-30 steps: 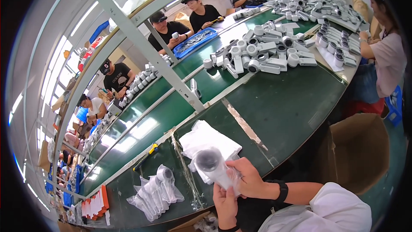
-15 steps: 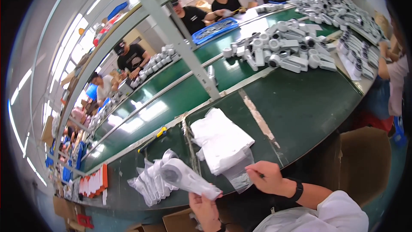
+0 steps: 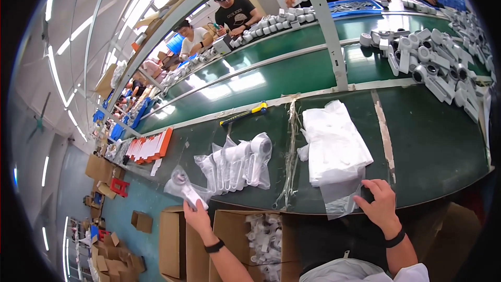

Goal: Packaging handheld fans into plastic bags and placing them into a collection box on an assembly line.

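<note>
My left hand [image 3: 200, 220] grips the handle end of a bagged white plastic part with a round head [image 3: 181, 178], its head pointing up and left, past the table's front edge. To the right of it, several similar parts in clear bags [image 3: 237, 161] lie side by side on the table. My right hand [image 3: 380, 203] is open, thumb and fingers apart, at the edge of the clear plastic bags [image 3: 340, 193]. Whether its thumb touches them I cannot tell. These bags stick out from under a white stack of bags or sheets [image 3: 336, 143].
Below the table's front edge stands a cardboard box [image 3: 222, 235] with bagged parts [image 3: 265, 237] inside. A yellow-and-black tool [image 3: 244, 114] and orange-and-white cartons [image 3: 150, 146] lie on the table. Loose grey-white parts [image 3: 425, 55] are heaped at the right. A metal post [image 3: 323, 28] rises behind.
The view has turned left. My left hand has carried the bagged part left, away from the row of bagged parts. My right hand has gone from a pinch to spread fingers beside the bags.
</note>
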{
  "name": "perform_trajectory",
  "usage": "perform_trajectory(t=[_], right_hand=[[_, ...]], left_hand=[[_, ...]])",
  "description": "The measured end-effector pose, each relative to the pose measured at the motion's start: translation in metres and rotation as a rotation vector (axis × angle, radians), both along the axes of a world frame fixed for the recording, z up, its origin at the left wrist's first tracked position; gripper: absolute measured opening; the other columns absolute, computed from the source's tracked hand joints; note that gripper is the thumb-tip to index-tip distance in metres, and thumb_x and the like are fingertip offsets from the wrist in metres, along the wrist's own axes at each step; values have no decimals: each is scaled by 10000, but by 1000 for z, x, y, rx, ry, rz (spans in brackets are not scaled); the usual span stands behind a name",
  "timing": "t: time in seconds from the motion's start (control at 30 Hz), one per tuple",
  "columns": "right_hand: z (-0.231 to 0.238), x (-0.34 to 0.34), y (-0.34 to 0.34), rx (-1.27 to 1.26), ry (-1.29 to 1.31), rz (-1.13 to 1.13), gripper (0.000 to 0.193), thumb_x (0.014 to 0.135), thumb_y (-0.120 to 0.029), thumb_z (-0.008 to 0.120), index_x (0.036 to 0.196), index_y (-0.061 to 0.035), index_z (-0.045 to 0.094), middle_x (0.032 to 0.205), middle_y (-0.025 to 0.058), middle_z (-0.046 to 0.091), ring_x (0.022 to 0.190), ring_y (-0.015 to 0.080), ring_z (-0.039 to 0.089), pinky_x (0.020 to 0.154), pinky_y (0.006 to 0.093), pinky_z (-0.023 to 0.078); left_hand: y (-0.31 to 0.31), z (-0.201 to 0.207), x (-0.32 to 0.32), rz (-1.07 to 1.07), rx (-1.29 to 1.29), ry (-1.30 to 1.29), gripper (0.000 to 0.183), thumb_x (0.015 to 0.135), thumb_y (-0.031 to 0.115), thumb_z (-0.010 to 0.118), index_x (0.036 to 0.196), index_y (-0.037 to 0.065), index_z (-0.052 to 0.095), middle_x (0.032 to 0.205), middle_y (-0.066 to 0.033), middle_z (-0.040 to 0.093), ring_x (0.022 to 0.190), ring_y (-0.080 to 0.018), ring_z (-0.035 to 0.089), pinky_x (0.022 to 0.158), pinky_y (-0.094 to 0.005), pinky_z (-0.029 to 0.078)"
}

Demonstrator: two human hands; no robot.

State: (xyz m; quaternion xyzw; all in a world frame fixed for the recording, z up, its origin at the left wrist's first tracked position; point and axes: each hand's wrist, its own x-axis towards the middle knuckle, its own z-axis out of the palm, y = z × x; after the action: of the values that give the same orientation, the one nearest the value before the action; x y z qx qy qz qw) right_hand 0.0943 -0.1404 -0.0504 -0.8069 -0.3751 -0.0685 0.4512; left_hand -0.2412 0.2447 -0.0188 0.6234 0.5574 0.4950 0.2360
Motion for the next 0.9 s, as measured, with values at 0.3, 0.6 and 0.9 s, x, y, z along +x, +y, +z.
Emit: perform_trajectory(t=[0.3,0.6,0.9], right_hand=[[-2,2,-4,10,-56,-18,272,722,-149,772,951,-35,680,926,110,653,837,297,618,710,376,518],[-3,-2,1,3,-89,-17,226,739,-138,753,924,-30,681,924,109,656,839,298,619,710,374,519],[-5,-4,0,3,-90,-28,220,741,-136,750,924,-36,680,930,105,652,842,297,616,713,376,517]], left_hand=[[68,-47,29,132,72,507,463,830,225,716,1191,-46,616,1069,-265,672,964,-400,660,843,-437,508],[89,-34,26,37,295,507,462,865,356,678,1170,10,652,1326,-240,549,1210,-409,515,974,-469,429],[74,-6,84,-245,-318,981,856,703,657,674,1382,162,513,1545,-119,316,1384,-442,294,1068,-644,289]])
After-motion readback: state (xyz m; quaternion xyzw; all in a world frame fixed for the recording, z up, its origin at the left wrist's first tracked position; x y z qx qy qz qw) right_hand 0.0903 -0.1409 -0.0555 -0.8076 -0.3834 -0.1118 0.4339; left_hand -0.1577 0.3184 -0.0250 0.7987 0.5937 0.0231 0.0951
